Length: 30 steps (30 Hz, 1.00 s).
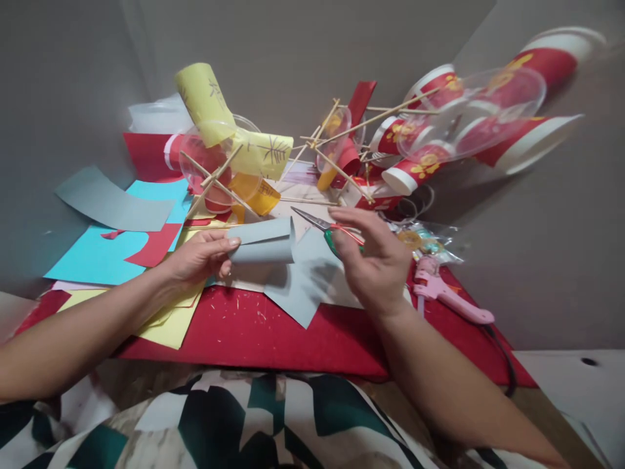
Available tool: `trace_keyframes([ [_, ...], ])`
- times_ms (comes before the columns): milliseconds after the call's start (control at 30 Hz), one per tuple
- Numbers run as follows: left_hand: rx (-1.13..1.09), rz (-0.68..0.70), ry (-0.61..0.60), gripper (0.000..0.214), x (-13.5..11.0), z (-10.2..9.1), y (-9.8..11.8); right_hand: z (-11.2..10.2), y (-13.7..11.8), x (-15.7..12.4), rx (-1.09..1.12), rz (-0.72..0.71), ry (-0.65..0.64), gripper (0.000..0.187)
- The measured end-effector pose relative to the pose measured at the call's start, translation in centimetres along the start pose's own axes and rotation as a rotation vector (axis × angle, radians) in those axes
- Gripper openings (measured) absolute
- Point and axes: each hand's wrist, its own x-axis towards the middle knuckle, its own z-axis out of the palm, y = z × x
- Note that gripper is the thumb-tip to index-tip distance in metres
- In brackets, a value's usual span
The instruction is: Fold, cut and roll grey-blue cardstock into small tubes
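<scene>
My left hand (pixel 211 253) pinches the near end of a rolled tube of grey-blue paper (pixel 266 242), thumb on top. The tube's long edge overlaps itself along the upper side. My right hand (pixel 374 260) grips a pair of scissors (pixel 315 221) with green and red handles, the blades pointing left toward the tube but apart from it. Under both, a flat sheet of grey-blue paper (pixel 305 303) lies on the table, one corner reaching over the red cloth.
Coloured paper sheets (pixel 92 257) pile up at left. Behind stand yellow paper tubes (pixel 205 104), wooden sticks (pixel 342 169) and red-and-white paper cups (pixel 430 166) joined with clear plastic discs. A pink glue gun (pixel 449 296) lies at right on the red cloth (pixel 244 332), its cord trailing off.
</scene>
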Motion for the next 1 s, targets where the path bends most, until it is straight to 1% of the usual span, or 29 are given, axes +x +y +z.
trace_keyframes([
  [33, 0.042, 0.022, 0.015, 0.03, 0.1, -0.1, 0.1, -0.4, 0.4, 0.5, -0.043, 0.078, 0.041, 0.017],
  [67, 0.092, 0.04, 0.027, 0.032, 0.1, -0.1, 0.2, -0.8, 1.0, 0.9, -0.103, 0.146, 0.036, 0.015],
  [100, 0.145, 0.061, 0.039, 0.033, 0.1, -0.1, 0.3, -1.1, 1.5, 1.3, -0.148, 0.2, -0.009, 0.014],
  [167, 0.244, 0.105, 0.069, 0.037, -0.1, 0.2, 0.5, -1.6, 2.5, 1.7, -0.194, 0.274, -0.142, 0.015],
  [267, 0.362, 0.187, 0.108, 0.039, -0.6, 1.0, 0.8, -1.7, 3.4, 1.8, -0.273, 0.309, -0.375, 0.019],
  [333, 0.445, 0.248, 0.116, 0.038, -0.9, 1.4, 0.7, -1.5, 3.7, 1.5, -0.327, 0.295, -0.481, 0.022],
  [400, 0.525, 0.318, 0.125, 0.037, -1.1, 1.5, 0.5, -1.3, 4.1, 1.1, -0.353, 0.258, -0.538, 0.026],
  [467, 0.581, 0.409, 0.142, 0.042, -1.2, 1.3, 0.4, -1.1, 4.6, 0.7, -0.364, 0.215, -0.558, 0.032],
  [533, 0.609, 0.492, 0.148, 0.048, -1.2, 1.0, 0.2, -0.8, 5.4, 0.3, -0.39, 0.188, -0.542, 0.039],
  [600, 0.629, 0.53, 0.164, 0.052, -1.3, 0.8, 0.1, -0.3, 6.1, -0.1, -0.383, 0.13, -0.572, 0.044],
  [733, 0.594, 0.516, 0.18, 0.052, -1.5, 0.8, -0.3, 0.7, 6.4, -1.0, -0.419, -0.034, -0.717, 0.052],
  [800, 0.546, 0.487, 0.169, 0.052, -1.5, 0.8, -0.3, 1.2, 6.4, -1.4, -0.464, -0.082, -0.784, 0.055],
  [900, 0.51, 0.463, 0.157, 0.052, -1.7, 0.7, 0.1, 1.6, 6.3, -1.9, -0.466, -0.102, -0.847, 0.053],
  [1000, 0.501, 0.487, 0.188, 0.053, -1.9, 0.4, 1.3, 1.7, 6.0, -1.8, -0.427, -0.073, -0.893, 0.05],
])
